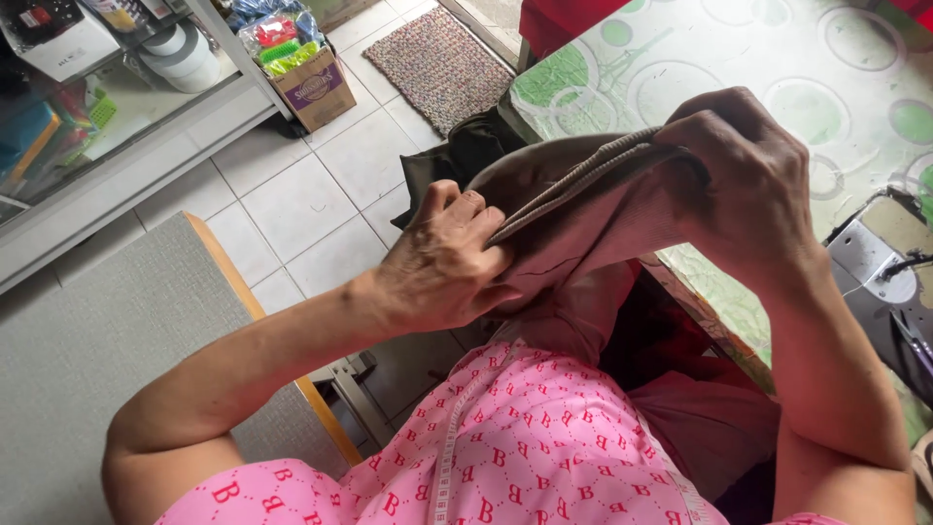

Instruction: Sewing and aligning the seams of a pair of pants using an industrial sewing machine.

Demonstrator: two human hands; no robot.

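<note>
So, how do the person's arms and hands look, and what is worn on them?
Both arms are bare from the short sleeves down. The left hand and right hand wear no gloves; no rings or watch show. The short sleeve belongs to a pink top with a red letter pattern. A white measuring tape hangs down the front.

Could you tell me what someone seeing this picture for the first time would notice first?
Two bare hands in the middle grip a brownish garment with a ribbed edge: the left hand pinches its lower side, the right hand clutches its top. Behind them lies a table with a green circle-patterned cover, and a pink patterned top with a measuring tape fills the bottom.
</note>
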